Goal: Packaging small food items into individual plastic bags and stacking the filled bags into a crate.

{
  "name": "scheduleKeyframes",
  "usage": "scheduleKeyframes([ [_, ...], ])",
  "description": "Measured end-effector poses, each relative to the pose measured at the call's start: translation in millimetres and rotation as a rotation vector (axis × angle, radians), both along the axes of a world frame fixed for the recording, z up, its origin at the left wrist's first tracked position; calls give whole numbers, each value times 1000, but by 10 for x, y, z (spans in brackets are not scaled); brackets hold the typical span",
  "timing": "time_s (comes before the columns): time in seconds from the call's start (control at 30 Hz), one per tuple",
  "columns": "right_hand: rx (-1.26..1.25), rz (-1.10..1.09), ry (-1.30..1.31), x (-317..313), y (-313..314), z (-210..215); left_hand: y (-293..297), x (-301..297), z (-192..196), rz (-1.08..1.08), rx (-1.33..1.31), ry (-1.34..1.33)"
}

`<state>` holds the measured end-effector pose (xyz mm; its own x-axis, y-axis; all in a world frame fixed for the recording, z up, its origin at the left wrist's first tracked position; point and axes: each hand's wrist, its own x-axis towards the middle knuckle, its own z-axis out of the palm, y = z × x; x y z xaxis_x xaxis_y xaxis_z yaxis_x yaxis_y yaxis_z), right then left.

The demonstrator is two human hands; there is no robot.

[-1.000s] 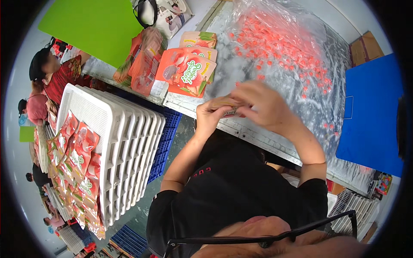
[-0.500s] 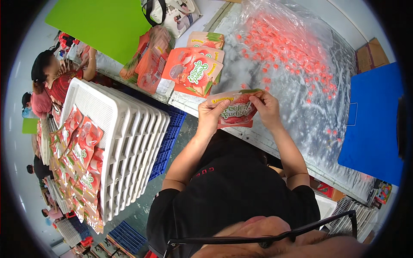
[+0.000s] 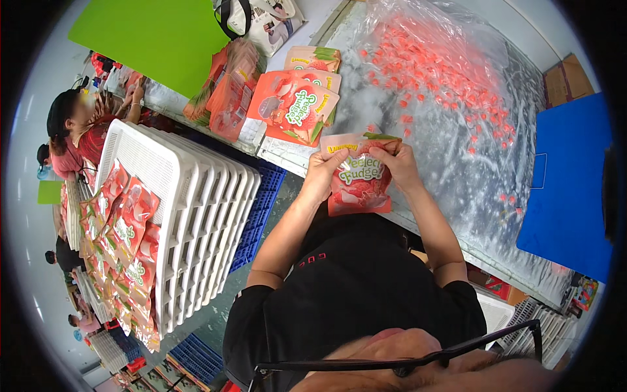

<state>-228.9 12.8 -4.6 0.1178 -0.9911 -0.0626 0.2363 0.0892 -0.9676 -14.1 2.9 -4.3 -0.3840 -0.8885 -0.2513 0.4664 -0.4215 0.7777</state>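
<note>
Between my two hands hangs a red and beige snack pouch [image 3: 359, 185], its printed front facing up at me. My left hand [image 3: 324, 171] pinches its upper left corner, thumb on the front. At the upper right corner my right hand [image 3: 398, 164] grips it the same way, with the thumb on top. The fingers behind the pouch are hidden. Just beyond, flat pouches [image 3: 292, 104] lie overlapped on the metal table [image 3: 418, 166]. Farther right, small red wrapped pieces [image 3: 441, 72] are heaped and scattered, partly under clear plastic film.
At my left rises a stack of white plastic trays [image 3: 206, 228], topped with filled pouches [image 3: 127, 261]. A bundle of wrapped pouches [image 3: 235, 91] and a white bag [image 3: 264, 26] sit at the back. A blue board [image 3: 568, 189] stands right. A co-worker [image 3: 78, 124] is far left.
The pouch has swung from tilted to more upright, its lower end now nearer my body. My right hand has come slightly left and down, still gripping.
</note>
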Motion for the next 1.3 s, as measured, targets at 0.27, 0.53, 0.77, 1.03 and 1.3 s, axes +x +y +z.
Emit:
scheduleKeyframes([
  [0.27, 112, -212, -59, 101, -44, -493, -47, -37, -323, 98, 121, 9],
  [0.53, 91, -359, 345, 216, -40, -973, 294, -377, -251, -34, -999, -1416],
  [0.77, 151, -272, 289, 168, -36, -906, 384, -507, -732, -98, -1053, -1420],
  [1.03, 52, -236, 268, 207, -87, -929, 404, -387, -819, 9, -979, -1339],
  [1.3, 58, -84, -175, 210, -91, -547, 241, 142, -138, 400, -294, -401],
])
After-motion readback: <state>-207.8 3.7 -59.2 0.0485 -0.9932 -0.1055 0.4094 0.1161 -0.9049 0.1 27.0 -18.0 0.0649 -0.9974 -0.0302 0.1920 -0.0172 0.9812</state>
